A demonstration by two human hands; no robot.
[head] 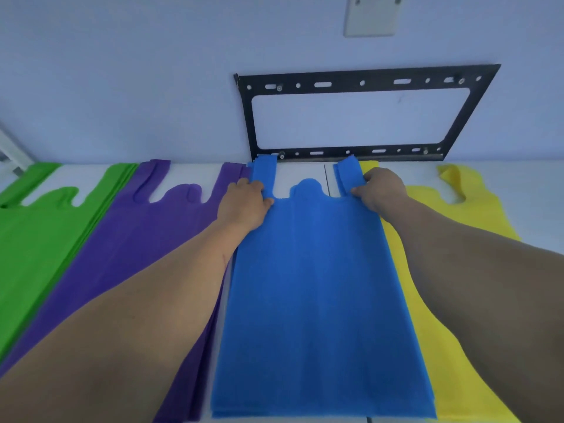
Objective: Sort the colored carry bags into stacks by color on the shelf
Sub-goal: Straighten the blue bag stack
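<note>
White shelf surface (pixel 195 174) runs along a pale bluish wall (pixel 152 71), and four colours of non-woven carry bags are laid flat on it side by side, handles toward the wall. At the centre, the left hand (pixel 244 206) is placed on the base of the left handle of the blue bag stack (pixel 320 300), fingers curled over the strap and thumb pressed against the bag's shoulder, so the strap is pinched. The right hand (pixel 381 190) is closed in the same way on the base of the right handle, the fingers bent over the strap's inner edge. Both forearms are stretched forward over the shelf, the left one crossing the purple bags, the right one crossing the yellow ones. The blue stack lies flat, its several layers visible at the near edge, with both handle tips reaching the wall. Just to its left, the purple bag stack (pixel 128 248) is spread, partly hidden under the left arm and touching the blue pile's edge. Farther left, the green bag stack (pixel 33 254) is overlapped slightly by the purple one. To the right of the blue pile, the yellow bag stack (pixel 476 209) is seen, partly tucked beneath the blue edge. Above the blue handles, a black metal wall bracket (pixel 360 83) is screwed to the wall, and a pale wall plate (pixel 370 15) is mounted higher up.
</note>
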